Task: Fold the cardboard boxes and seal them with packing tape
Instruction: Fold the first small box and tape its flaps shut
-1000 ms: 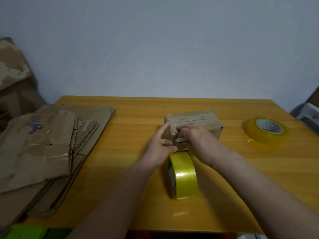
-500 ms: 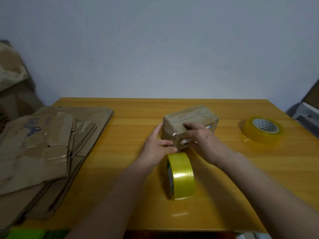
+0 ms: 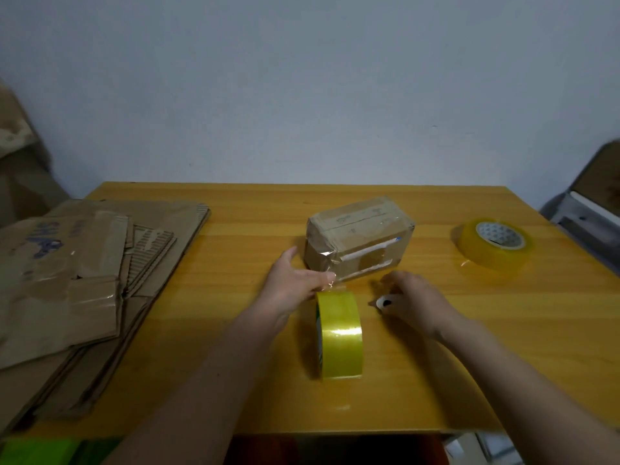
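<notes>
A small taped cardboard box (image 3: 359, 236) stands in the middle of the wooden table (image 3: 235, 380). Just in front of it a yellow tape roll (image 3: 339, 333) stands on its edge. My left hand (image 3: 295, 288) is beside the box's near left corner, its fingertips pinching a shiny loose tape end (image 3: 330, 280) above the roll. To the right of the roll, apart from the box, my right hand (image 3: 414, 302) rests on the table. It is closed around a small white cutter (image 3: 384, 302).
A stack of flattened cardboard boxes (image 3: 84, 280) covers the left side of the table. A second yellow tape roll (image 3: 496, 245) lies flat at the far right. More cardboard leans at the far left, and a grey object sits beyond the right edge.
My right hand has drawn back from the box's front face toward me with the white cutter, uncovering the box. My left hand stays at the box's near left corner.
</notes>
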Available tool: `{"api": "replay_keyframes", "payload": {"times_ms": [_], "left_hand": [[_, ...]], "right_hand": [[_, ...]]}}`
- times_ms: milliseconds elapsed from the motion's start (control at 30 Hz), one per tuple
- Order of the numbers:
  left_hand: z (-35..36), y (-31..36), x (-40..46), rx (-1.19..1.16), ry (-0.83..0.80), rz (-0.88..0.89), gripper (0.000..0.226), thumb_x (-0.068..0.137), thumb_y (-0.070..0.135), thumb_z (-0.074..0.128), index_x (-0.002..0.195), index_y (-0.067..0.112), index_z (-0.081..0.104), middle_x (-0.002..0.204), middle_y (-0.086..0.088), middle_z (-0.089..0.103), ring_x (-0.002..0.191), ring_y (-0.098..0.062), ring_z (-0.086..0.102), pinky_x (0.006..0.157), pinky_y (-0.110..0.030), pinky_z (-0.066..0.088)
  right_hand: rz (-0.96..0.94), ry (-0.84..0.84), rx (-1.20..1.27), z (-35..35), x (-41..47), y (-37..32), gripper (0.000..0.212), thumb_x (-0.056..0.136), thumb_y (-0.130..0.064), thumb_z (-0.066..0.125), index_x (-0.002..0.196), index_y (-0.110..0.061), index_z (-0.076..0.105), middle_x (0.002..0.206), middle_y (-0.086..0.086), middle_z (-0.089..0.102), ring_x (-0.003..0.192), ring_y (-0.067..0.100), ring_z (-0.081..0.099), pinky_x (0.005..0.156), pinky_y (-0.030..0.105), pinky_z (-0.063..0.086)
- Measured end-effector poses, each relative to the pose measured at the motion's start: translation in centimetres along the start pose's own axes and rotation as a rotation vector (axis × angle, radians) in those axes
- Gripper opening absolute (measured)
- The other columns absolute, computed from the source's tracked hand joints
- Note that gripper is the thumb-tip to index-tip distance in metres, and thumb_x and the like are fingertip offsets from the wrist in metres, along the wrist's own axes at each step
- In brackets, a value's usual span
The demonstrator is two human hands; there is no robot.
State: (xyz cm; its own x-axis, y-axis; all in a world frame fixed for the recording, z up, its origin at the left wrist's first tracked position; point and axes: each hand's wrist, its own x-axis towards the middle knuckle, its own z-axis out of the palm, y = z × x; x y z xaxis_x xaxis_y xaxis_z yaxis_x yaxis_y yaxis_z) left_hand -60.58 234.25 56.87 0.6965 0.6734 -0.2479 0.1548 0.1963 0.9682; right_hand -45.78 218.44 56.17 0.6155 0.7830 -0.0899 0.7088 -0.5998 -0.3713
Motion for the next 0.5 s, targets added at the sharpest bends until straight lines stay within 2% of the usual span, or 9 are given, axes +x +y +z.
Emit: {"api": "replay_keyframes", "payload": {"times_ms": [100,133,200,267,333,433,500], "left_hand": [[0.2,0.0,-0.2,-0.016,0.003,0.008,0.098,0.076,0.005,0.079,0.152,0.014,0.018,0.075,0.004,0.074,0.067,-0.007,0.067,0.069,-0.023,0.051],[0.2,0.1,-0.3,-0.016,0.004,0.009,0.096,0.077,0.005,0.078,0.152,0.014,0.019,0.078,0.002,0.074,0.067,-0.007,0.066,0.067,-0.023,0.051],[0.1,0.2,-0.5,-0.017,0.008,0.007,0.094,0.077,0.004,0.078,0.152,0.014,0.021,0.082,-0.001,0.073,0.068,-0.008,0.066,0.064,-0.021,0.05],[-0.2,0.3,-1.0,-0.024,-0.009,0.024,0.092,0.077,0.002,0.077,0.151,0.013,0.024,0.079,-0.003,0.073,0.065,-0.007,0.066,0.06,-0.018,0.052],[-0.5,0.3,-1.8,-0.04,-0.04,0.077,0.091,0.076,0.0,0.077,0.15,0.015,0.026,0.078,-0.008,0.074,0.065,-0.009,0.067,0.061,-0.018,0.053],[-1.0,0.2,-3.1,-0.026,-0.049,0.18,0.087,0.076,0.002,0.078,0.146,0.025,0.031,0.083,-0.01,0.075,0.076,-0.014,0.071,0.07,-0.017,0.053],[-1.0,0.1,-3.5,-0.001,-0.033,0.232,0.074,0.077,0.003,0.077,0.135,0.029,0.04,0.086,-0.008,0.075,0.084,-0.016,0.072,0.076,-0.018,0.053]], "right_hand": [[-0.332,0.402,-0.015,-1.0,0.5,-2.3,0.038,0.084,-0.005,0.063,0.122,-0.014,0.059,0.121,0.008,0.053,0.112,0.026,0.048,0.086,0.031,0.041],[-0.431,0.448,-0.002,-1.4,0.9,-3.5,0.042,0.083,0.0,0.061,0.122,-0.013,0.06,0.123,0.008,0.054,0.113,0.025,0.047,0.087,0.03,0.041],[-0.539,0.352,-0.038,-1.6,1.9,-5.3,0.053,0.082,0.004,0.057,0.131,-0.015,0.056,0.137,0.004,0.05,0.126,0.021,0.041,0.099,0.028,0.034],[-0.51,0.215,-0.065,-1.3,2.8,-6.0,0.061,0.084,0.006,0.053,0.14,-0.018,0.047,0.147,0.0,0.04,0.136,0.017,0.032,0.11,0.025,0.024],[-0.461,0.167,-0.042,-1.3,3.5,-5.9,0.065,0.084,0.009,0.052,0.142,-0.018,0.043,0.15,-0.001,0.037,0.14,0.016,0.029,0.114,0.024,0.019],[-0.411,0.192,0.1,-1.8,2.9,-6.3,0.065,0.083,0.012,0.048,0.141,-0.016,0.045,0.15,0.0,0.037,0.14,0.016,0.029,0.112,0.022,0.019],[-0.379,0.341,0.247,-1.5,1.8,-6.9,0.055,0.084,0.011,0.045,0.132,-0.013,0.054,0.14,0.003,0.048,0.131,0.016,0.041,0.105,0.018,0.028]]}}
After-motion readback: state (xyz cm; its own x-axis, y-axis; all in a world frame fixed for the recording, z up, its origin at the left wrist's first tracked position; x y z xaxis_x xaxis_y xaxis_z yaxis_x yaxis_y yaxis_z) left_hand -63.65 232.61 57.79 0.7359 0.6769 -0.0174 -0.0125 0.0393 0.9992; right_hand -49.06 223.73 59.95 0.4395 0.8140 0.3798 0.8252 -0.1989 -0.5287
